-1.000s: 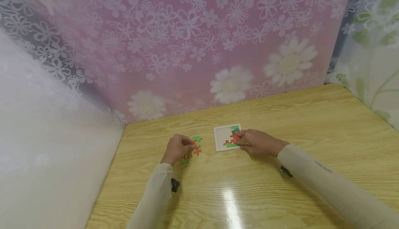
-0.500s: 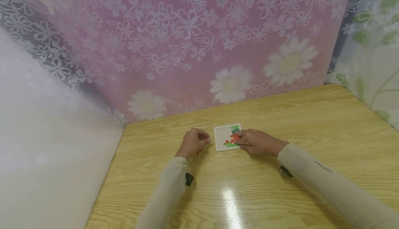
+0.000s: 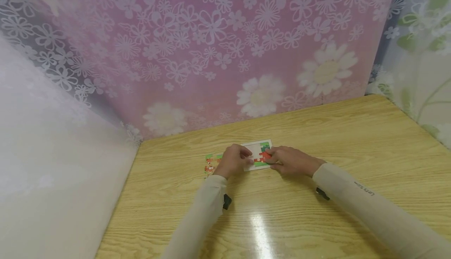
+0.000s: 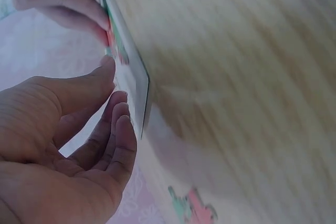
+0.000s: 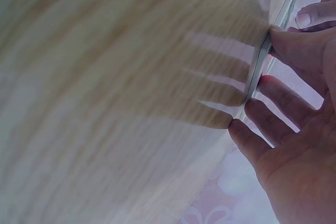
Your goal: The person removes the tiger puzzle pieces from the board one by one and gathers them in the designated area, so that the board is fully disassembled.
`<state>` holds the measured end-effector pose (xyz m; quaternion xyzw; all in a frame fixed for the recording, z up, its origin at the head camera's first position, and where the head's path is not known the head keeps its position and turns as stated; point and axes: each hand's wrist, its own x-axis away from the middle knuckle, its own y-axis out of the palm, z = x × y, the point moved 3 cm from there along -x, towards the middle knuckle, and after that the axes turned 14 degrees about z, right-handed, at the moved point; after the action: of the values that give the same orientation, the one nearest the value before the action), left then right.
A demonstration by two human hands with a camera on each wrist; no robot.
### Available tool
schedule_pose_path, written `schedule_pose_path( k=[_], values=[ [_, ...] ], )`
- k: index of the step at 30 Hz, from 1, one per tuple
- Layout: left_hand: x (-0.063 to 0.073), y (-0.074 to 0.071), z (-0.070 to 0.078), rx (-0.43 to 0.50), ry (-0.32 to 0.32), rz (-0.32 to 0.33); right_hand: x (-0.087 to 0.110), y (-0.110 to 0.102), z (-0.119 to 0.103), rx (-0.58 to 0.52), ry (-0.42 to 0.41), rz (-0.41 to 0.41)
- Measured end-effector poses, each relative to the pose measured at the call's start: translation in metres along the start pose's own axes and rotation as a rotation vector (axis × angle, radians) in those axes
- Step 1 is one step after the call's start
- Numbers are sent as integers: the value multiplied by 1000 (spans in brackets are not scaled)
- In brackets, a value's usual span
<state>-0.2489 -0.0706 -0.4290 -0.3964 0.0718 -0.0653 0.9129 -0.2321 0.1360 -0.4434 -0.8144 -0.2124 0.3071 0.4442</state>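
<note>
A square white puzzle tray lies on the table, with green and red pieces fitted along its right and near sides. My left hand is over the tray's left part. Its thumb and index fingertip meet in a pinch on a puzzle piece, which the fingers hide almost wholly. The other fingers curl loosely beside the tray edge. My right hand holds the tray's right edge, fingertips on the fitted pieces and thumb at the rim. Its remaining fingers rest on the table along that edge.
Several loose puzzle pieces, orange, red and green, lie on the wooden table left of the tray, partly behind my left hand. A pink flowered curtain hangs along the table's back edge. A white surface stands at the left.
My left hand has moved right, from the loose pieces to over the tray's left part. More loose pieces show at the left now. My right hand and the tray have stayed in place.
</note>
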Motion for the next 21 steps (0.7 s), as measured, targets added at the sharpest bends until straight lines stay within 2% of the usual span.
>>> schedule_pose_path(
  k=[7,14,21],
  values=[
    [0,11,0,-3,23,-31,1,1,-1,-16,3,-2],
    [0,13,5,-21,23,-35,2,1,-2,-18,3,2],
    [-1,12,8,-35,26,-43,5,-7,-4,-2,-63,19]
  ],
)
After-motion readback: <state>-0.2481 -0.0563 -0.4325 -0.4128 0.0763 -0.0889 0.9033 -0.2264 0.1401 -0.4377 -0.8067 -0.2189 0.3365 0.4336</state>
